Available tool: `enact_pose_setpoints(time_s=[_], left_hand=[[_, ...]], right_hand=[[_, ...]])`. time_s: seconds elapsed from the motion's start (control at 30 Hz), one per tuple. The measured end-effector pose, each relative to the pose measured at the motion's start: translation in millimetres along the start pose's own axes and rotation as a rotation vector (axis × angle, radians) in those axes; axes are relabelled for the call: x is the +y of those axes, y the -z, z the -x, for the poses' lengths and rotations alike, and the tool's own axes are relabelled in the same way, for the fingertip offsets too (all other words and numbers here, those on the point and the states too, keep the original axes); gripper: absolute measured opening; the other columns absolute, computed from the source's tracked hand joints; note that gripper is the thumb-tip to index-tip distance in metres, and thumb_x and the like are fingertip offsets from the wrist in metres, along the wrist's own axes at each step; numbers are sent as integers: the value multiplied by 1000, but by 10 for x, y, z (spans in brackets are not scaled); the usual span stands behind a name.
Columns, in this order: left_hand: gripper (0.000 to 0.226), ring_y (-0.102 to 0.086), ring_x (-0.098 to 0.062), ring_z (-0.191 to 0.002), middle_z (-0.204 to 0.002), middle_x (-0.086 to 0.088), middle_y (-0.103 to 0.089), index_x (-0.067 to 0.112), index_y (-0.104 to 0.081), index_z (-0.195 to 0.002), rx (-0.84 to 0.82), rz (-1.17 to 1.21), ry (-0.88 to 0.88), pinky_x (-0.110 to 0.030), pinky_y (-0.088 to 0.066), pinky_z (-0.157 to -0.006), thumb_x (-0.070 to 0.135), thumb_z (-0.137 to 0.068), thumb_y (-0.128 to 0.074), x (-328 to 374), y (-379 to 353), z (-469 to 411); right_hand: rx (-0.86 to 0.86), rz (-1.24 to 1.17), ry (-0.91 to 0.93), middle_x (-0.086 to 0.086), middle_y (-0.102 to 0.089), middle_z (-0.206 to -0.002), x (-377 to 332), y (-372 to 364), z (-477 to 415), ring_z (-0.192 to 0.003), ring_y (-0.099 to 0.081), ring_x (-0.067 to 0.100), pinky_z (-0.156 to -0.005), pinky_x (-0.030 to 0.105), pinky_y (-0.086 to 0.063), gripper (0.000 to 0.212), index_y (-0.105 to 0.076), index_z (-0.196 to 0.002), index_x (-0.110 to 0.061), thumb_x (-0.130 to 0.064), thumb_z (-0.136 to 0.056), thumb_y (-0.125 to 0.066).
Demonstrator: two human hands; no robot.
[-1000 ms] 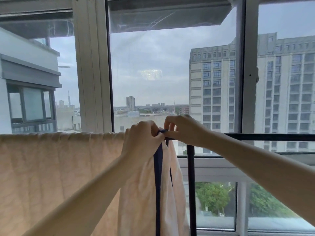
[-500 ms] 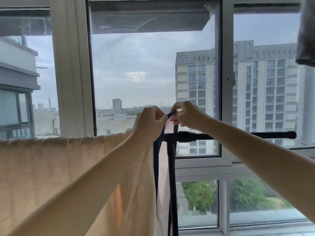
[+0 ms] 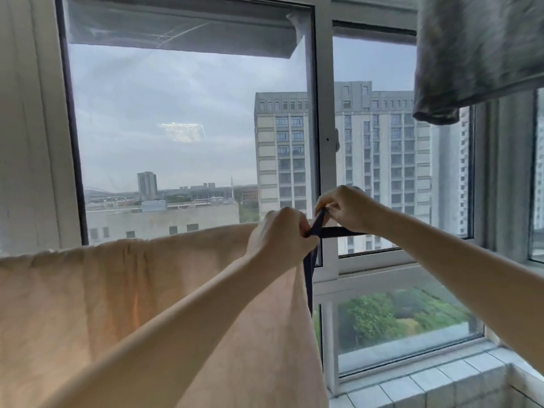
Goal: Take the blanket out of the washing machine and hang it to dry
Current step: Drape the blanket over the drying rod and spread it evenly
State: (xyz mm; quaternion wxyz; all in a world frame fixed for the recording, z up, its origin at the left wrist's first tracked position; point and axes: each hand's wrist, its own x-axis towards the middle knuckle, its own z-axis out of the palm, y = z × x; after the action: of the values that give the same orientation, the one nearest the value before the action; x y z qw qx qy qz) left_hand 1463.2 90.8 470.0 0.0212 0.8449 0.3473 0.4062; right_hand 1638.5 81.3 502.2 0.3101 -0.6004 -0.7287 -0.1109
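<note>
Blanket [image 3: 123, 304], peach with a dark navy edge [image 3: 309, 275], hangs draped across the left and middle of the view, its long axis running left to right along the top fold, its cloth falling straight down. Left hand [image 3: 279, 234] is clenched on the navy edge at the blanket's right end; right hand [image 3: 344, 206] pinches the same edge just beside it. Beyond stands a window [image 3: 322, 142] facing tall buildings. Tiled sill [image 3: 426, 384] lies near right; grey cloth [image 3: 477, 54] hangs upper right.
</note>
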Motion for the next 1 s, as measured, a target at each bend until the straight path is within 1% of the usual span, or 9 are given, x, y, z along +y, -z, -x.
enact_pose_setpoints(time_s=[0.13,0.27,0.37,0.53,0.63,0.73,0.83,0.93,1.0], left_hand=[[6,-64,-15,-64,-67,5,-66,23,-69,-77,-5,-58,-38,-34,-56,-62,25,-83,-70,147,-247,-24],[4,-66,-19,-65,-72,3,-69,23,-71,-87,-36,-29,-101,-37,-58,-64,23,-85,-67,281,-485,-60],[8,-65,-20,-71,-75,2,-69,23,-72,-90,-8,0,-125,-37,-58,-65,21,-84,-67,378,-636,-116],[7,-63,-17,-69,-73,4,-68,20,-72,-86,42,63,-157,-38,-57,-62,17,-84,-65,556,-830,-205],[14,-64,-24,-76,-81,-5,-69,13,-72,-84,-86,30,-218,-43,-57,-68,8,-84,-58,613,-871,-252],[23,-66,-24,-88,-96,-7,-71,14,-73,-96,-174,8,-283,-40,-56,-78,9,-87,-53,598,-801,-249],[27,-68,-21,-93,-103,-4,-73,17,-72,-107,-126,-26,-328,-37,-56,-83,10,-90,-52,520,-649,-227],[26,-66,-19,-95,-103,0,-73,19,-73,-103,-27,-97,-350,-37,-52,-89,10,-90,-53,344,-454,-211],[22,-65,-17,-94,-105,1,-71,19,-73,-102,-8,-132,-337,-35,-52,-87,10,-90,-56,189,-310,-209]], right_hand=[[11,66,-41,-8,-67,-80,268,79,111,-74,-61,7,-62,6,-36,19,-75,-91,-17,-3,-90,-62],[39,69,-87,-13,-65,-76,485,161,193,-81,-62,9,-80,25,-48,21,-76,-83,-23,-5,-87,-67],[94,80,-95,-13,-68,-79,608,237,252,-82,-64,9,-85,32,-52,23,-77,-83,-25,-4,-85,-68],[238,165,-153,-4,-73,-93,786,318,346,-89,-65,18,-80,40,-54,24,-75,-82,-25,-4,-86,-64],[245,197,-202,-3,-72,-87,870,374,383,-83,-65,20,-75,42,-56,29,-74,-78,-26,-1,-85,-60],[203,257,-238,-3,-72,-86,942,399,419,-78,-65,19,-72,41,-57,29,-74,-80,-26,-2,-86,-59],[196,300,-267,-2,-73,-86,975,384,447,-75,-65,19,-70,39,-57,27,-75,-86,-26,-4,-88,-59],[174,303,-272,2,-73,-90,955,365,446,-78,-65,21,-72,40,-58,26,-75,-89,-22,-3,-89,-57],[139,279,-273,5,-71,-100,928,370,442,-78,-64,19,-76,41,-57,30,-74,-87,-17,5,-86,-54]])
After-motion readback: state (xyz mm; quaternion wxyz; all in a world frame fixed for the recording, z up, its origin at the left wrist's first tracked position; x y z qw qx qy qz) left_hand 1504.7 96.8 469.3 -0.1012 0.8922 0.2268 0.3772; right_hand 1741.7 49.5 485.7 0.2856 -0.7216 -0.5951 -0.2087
